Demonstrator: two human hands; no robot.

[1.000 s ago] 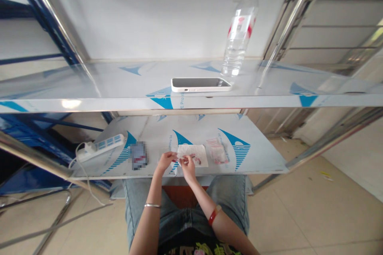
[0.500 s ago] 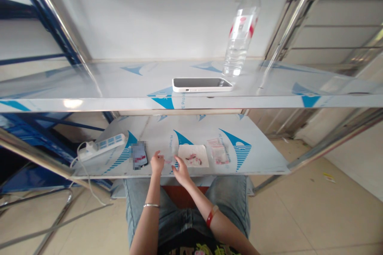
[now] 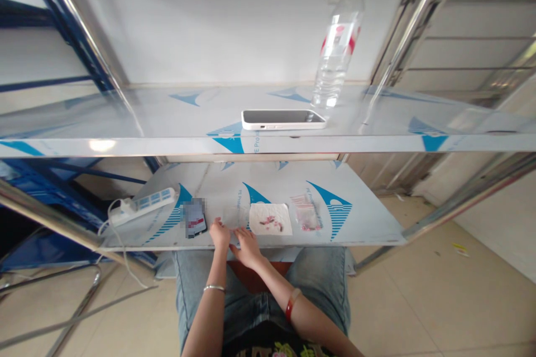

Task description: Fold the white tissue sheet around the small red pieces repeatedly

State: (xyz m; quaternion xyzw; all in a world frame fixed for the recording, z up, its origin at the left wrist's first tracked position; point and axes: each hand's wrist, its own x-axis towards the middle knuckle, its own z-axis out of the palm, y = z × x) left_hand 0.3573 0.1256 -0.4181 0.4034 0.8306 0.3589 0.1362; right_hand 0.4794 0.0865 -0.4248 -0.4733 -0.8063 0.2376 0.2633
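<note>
My left hand [image 3: 220, 233] rests at the front of the lower shelf with its fingers curled into a pinch. What it pinches is too small to make out; a faint clear, pink-tinged piece shows by the fingertips. My right hand [image 3: 248, 246] lies close beside it, palm down, fingers stretched out over the shelf's front edge. Just right of it is a white paper sheet [image 3: 259, 228] with several small pink and dark red pieces [image 3: 272, 222] on it. Farther right lies a clear plastic bag [image 3: 305, 215] with small pink pieces at its lower end.
A phone [image 3: 195, 217] lies left of my hands, and a white power strip [image 3: 146, 203] with a plugged-in cord is beyond it. The upper shelf [image 3: 167, 117] crosses above, bearing a white-cased phone [image 3: 282, 119] and a clear water bottle [image 3: 341, 44].
My right hand has moved left and nearer to me, turning palm down with its fingers flatter. My left hand stays about where it was, its fingers more curled.
</note>
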